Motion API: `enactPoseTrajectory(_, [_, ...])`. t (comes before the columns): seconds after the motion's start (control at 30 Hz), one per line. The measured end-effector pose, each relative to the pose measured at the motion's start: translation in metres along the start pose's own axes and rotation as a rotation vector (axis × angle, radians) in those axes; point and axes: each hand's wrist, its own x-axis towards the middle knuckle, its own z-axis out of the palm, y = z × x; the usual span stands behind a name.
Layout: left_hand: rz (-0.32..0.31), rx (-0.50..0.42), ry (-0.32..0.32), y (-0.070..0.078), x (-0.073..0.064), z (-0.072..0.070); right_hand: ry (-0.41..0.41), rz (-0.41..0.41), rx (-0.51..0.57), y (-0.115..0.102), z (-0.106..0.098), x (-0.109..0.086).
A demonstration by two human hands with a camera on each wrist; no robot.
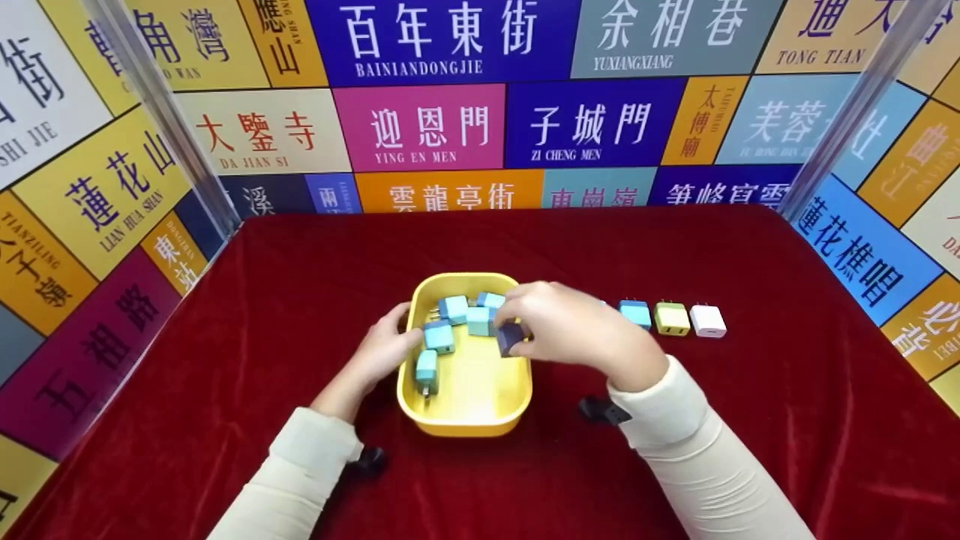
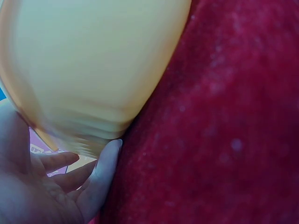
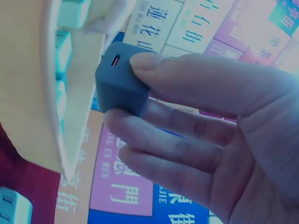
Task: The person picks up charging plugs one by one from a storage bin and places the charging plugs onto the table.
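A yellow plastic bin (image 1: 469,386) stands mid-table with several light-blue charger plugs (image 1: 439,337) in it, mostly toward its far and left sides. My left hand (image 1: 384,346) grips the bin's left wall, thumb at the rim and fingers along the outside, as the left wrist view shows of the wall (image 2: 93,60). Above the bin's right side, my right hand (image 1: 570,326) pinches a dark grey-blue charger plug (image 3: 121,86) between thumb and fingers. A small port shows on that plug's face. Its prongs are hidden.
Right of the bin, a row holds a blue charger plug (image 1: 634,315), a yellow-green one (image 1: 672,319) and a white one (image 1: 708,321); my right hand partly covers the row's left end. Red velvet (image 1: 300,262) covers the table. Colourful sign panels (image 1: 420,127) and clear posts (image 1: 847,112) enclose it.
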Motion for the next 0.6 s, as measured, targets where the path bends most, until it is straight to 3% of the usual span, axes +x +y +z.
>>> enactPoseTrajectory(0.43, [-0.005, 0.003, 0.000, 0.001, 0.000, 0.000, -0.016, 0.153, -0.025, 0.020, -0.018, -0.016])
enactPoseTrajectory(0.6, [0.002, 0.006, 0.005, 0.000, -0.001, -0.001, -0.060, 0.222, -0.019, 0.030, -0.018, -0.018])
